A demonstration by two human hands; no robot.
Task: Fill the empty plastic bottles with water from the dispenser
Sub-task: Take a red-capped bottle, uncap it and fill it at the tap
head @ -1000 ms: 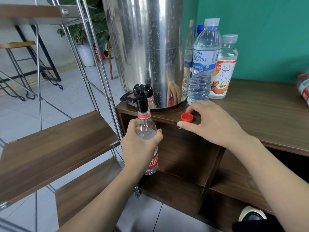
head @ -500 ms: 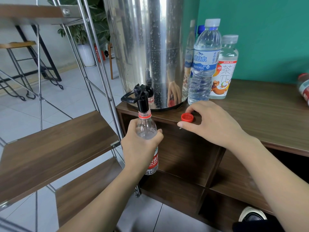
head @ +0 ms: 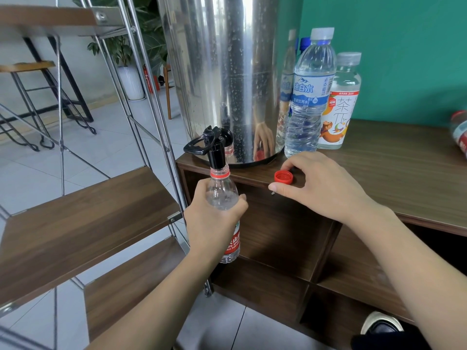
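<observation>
Nothing of note has shifted since the earlier frames: both hands and the bottle sit where they were, with only a slight drift of the camera.

The left hand is wrapped round the middle of a small clear plastic bottle with a red label and red neck ring, holding it upright with its open mouth right under the black plastic tap of the tall polished steel dispenser. The right hand lies on the front edge of the dark wood-grain cabinet top, its fingers loosely curved around the red ribbed screw cap that lies open side up there; I cannot tell whether the fingers actually touch it.

Judging by the clear, glinting upper part of the held bottle, it looks nearly full, though I cannot make out a water line or a stream. Beside the dispenser stand a tall ridged clear bottle with a blue label and pale cap and a smooth rounded bottle with a white and orange label, both capped and apparently full. So this looks like a late stage: what seems left is to shut the tap, screw on the red cap, and deal with any remaining empties.

Droplets bead the dispenser's mirror-like wall, which reflects the hand and cap. The thin bottle would likely flex under a firm squeeze.
</observation>
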